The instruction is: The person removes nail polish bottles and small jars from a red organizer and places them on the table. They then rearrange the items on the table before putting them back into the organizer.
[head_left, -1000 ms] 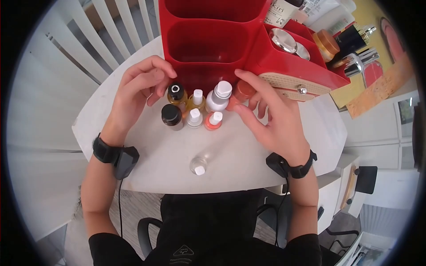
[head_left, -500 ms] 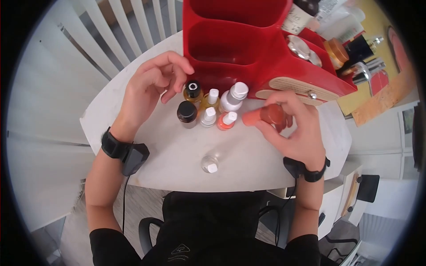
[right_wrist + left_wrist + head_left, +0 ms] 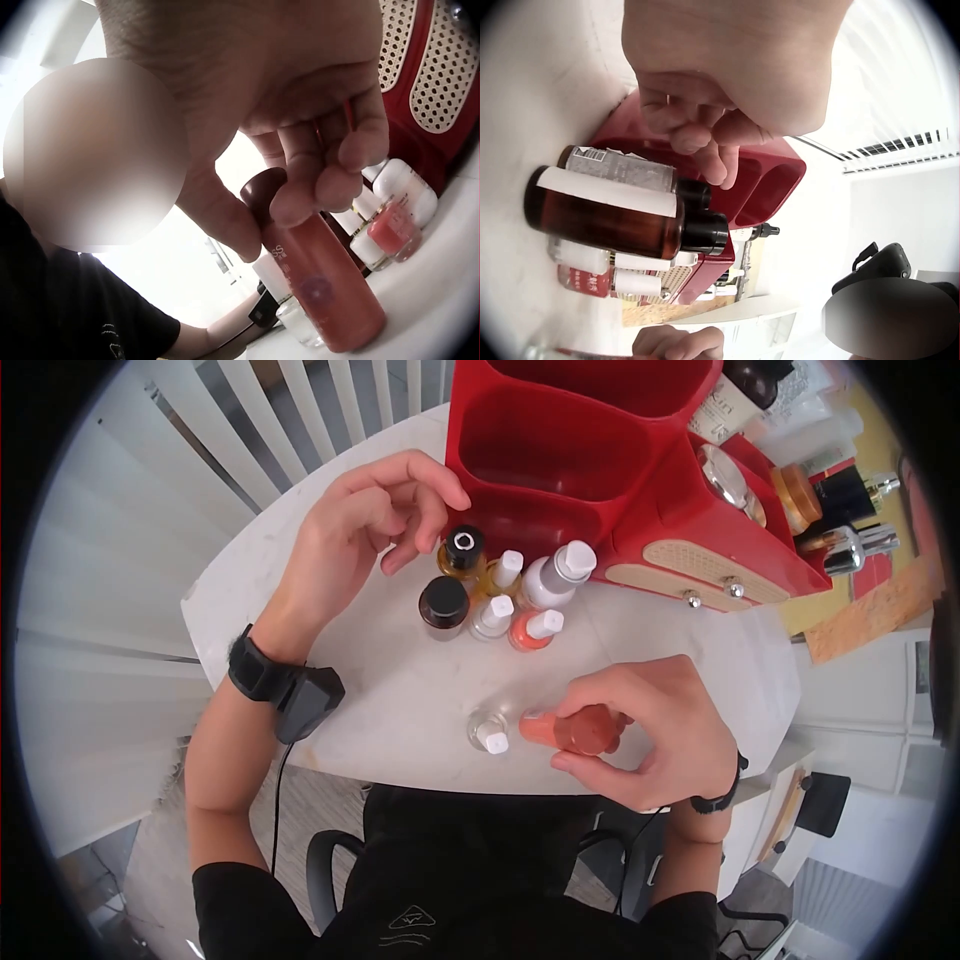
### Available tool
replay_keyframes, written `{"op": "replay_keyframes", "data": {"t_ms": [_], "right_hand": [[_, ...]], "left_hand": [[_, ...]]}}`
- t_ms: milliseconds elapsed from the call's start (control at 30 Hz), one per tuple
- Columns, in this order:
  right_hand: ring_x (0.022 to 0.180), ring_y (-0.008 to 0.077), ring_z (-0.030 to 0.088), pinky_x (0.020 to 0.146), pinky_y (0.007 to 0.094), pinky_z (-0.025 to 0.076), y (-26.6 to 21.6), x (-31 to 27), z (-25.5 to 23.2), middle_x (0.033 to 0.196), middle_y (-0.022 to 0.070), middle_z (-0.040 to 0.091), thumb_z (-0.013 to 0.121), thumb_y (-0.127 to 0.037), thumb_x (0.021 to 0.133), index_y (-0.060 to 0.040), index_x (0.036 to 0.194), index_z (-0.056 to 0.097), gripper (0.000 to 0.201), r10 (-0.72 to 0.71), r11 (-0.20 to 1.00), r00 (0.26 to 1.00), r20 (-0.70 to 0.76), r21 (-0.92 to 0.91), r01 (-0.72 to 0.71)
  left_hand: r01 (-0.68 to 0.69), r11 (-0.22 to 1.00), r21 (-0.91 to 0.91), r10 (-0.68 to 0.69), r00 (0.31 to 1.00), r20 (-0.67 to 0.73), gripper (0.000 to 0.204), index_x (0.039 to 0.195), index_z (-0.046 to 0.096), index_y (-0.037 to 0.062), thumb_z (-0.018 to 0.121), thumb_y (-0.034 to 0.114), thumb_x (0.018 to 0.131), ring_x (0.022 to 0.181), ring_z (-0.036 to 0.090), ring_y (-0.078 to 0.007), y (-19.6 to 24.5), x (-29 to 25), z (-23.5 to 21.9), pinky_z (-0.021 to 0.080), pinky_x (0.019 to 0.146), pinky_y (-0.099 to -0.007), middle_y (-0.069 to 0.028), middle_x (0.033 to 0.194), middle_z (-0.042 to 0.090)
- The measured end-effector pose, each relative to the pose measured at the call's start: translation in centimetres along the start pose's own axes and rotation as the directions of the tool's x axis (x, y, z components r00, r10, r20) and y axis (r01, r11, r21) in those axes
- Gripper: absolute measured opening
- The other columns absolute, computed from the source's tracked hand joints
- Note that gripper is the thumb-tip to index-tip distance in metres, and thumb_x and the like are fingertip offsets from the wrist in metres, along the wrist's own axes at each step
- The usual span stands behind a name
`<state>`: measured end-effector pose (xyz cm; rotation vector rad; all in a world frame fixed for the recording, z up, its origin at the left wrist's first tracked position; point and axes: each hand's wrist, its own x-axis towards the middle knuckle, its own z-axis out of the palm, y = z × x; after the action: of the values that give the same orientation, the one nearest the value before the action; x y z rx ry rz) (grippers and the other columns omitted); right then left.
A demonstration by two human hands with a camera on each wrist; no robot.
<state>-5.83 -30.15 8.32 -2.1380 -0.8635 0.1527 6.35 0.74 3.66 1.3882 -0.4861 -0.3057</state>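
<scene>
My right hand [image 3: 670, 735] pinches a coral-pink bottle [image 3: 326, 277] by its dark red cap, thumb on one side and fingers on the other. Its base is close over the tabletop, beside a clear nail polish bottle [image 3: 488, 732] with a white cap. My left hand [image 3: 360, 535] hangs loosely curled and holds nothing, by the red organizer [image 3: 550, 480]. Just right of it stand two black-capped bottles, a brown bottle [image 3: 607, 223] and an amber bottle [image 3: 460, 555]. Alongside them are a white bottle [image 3: 553, 578], a yellow nail polish [image 3: 505, 570], a clear one [image 3: 492, 620] and a coral one [image 3: 533, 630].
The organizer's side tray at the right holds a silver round case [image 3: 722, 475], an amber-lidded jar [image 3: 797, 498] and several cosmetics. Small drawers with a silver knob [image 3: 733, 587] face me. A white slatted railing [image 3: 240, 430] borders the white table [image 3: 370, 710].
My right hand took the coral-pink bottle from beside the white bottle and carried it toward the table's front, near the lone clear nail polish. The left hand stays by the organizer.
</scene>
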Motion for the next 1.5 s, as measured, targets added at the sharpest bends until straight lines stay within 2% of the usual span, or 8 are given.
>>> {"op": "replay_keyframes", "data": {"t_ms": [133,200,300,833,933,1000,1200,1500], "right_hand": [[0.061,0.0140,0.068,0.056,0.0288,0.049,0.2,0.1,0.4,0.075,-0.0057,0.070,0.092,-0.015,0.084,-0.0167,0.113,0.069,0.037,0.022,0.999,0.999,0.040,-0.031,-0.021],[0.064,0.0222,0.070,0.060,0.0297,0.055,0.0,0.1,0.3,0.080,0.0044,0.071,0.098,-0.015,0.078,-0.0119,0.108,0.073,0.039,0.024,0.998,0.998,0.063,-0.055,-0.020],[0.069,0.0228,0.073,0.065,0.0305,0.057,-0.5,0.0,0.3,0.082,0.0041,0.073,0.098,-0.019,0.078,-0.0131,0.108,0.073,0.039,0.149,0.983,0.973,0.176,-0.131,-0.127],[0.071,0.0239,0.075,0.064,0.0363,0.054,0.9,0.9,1.7,0.081,0.0021,0.075,0.094,-0.039,0.085,-0.0183,0.131,0.073,0.055,-0.005,0.975,0.990,0.143,-0.219,0.037],[0.074,0.0260,0.076,0.070,0.0364,0.057,2.6,1.6,2.1,0.088,0.0060,0.078,0.094,-0.035,0.085,-0.0172,0.141,0.073,0.063,0.003,0.999,0.973,0.230,-0.046,0.008],[0.082,0.0296,0.078,0.078,0.0375,0.061,3.8,1.5,2.1,0.098,0.0111,0.081,0.092,-0.028,0.086,-0.0159,0.149,0.071,0.068,0.101,0.979,0.931,0.350,0.131,-0.155],[0.094,0.0355,0.080,0.088,0.0395,0.063,3.1,1.7,2.4,0.109,0.0155,0.082,0.089,-0.023,0.087,-0.0147,0.150,0.071,0.067,0.089,0.980,0.919,0.384,0.132,-0.149],[0.082,0.0312,0.079,0.079,0.0391,0.061,2.8,1.7,2.6,0.099,0.0147,0.081,0.087,-0.028,0.091,-0.0133,0.149,0.071,0.063,0.087,0.983,0.912,0.401,0.115,-0.145]], "left_hand": [[-0.018,1.000,-0.006,0.018,1.000,0.026,0.049,0.117,0.074,-0.0024,0.041,0.013,0.084,0.069,0.048,-0.0090,-0.5,0.0,-0.2,0.040,0.062,-0.0241,-0.0051,0.083,0.064],[-0.019,1.000,0.006,0.019,0.999,0.032,0.050,0.118,0.073,-0.0023,0.041,0.013,0.084,0.068,0.046,-0.0089,-0.5,0.0,-0.1,0.040,0.062,-0.0239,-0.0045,0.084,0.063],[-0.027,0.999,0.018,0.027,1.000,0.001,0.044,0.115,0.070,-0.0007,0.043,0.014,0.084,0.063,0.038,-0.0084,-0.4,-0.1,0.2,0.035,0.061,-0.0235,-0.0042,0.081,0.059],[-0.044,0.999,0.015,0.043,0.998,0.042,0.045,0.116,0.071,0.0002,0.044,0.013,0.083,0.064,0.040,-0.0070,-0.5,0.2,-0.1,0.035,0.058,-0.0231,-0.0031,0.081,0.059],[-0.032,0.999,-0.007,0.032,0.999,0.031,0.046,0.116,0.071,-0.0001,0.044,0.011,0.081,0.064,0.040,-0.0071,-0.5,0.1,0.0,0.035,0.057,-0.0229,-0.0034,0.081,0.059],[-0.021,1.000,-0.014,0.021,1.000,0.018,0.046,0.116,0.071,-0.0002,0.043,0.010,0.081,0.064,0.040,-0.0072,-0.5,0.2,0.1,0.035,0.057,-0.0229,-0.0036,0.081,0.059],[-0.022,1.000,-0.018,0.022,1.000,0.014,0.045,0.115,0.071,0.0004,0.044,0.009,0.080,0.064,0.040,-0.0076,-0.7,0.1,0.0,0.034,0.057,-0.0235,-0.0037,0.080,0.059],[0.015,1.000,-0.011,-0.014,1.000,0.024,0.042,0.113,0.070,0.0009,0.045,0.009,0.080,0.064,0.041,-0.0071,-0.3,0.0,0.3,0.035,0.057,-0.0227,-0.0035,0.080,0.059]]}}
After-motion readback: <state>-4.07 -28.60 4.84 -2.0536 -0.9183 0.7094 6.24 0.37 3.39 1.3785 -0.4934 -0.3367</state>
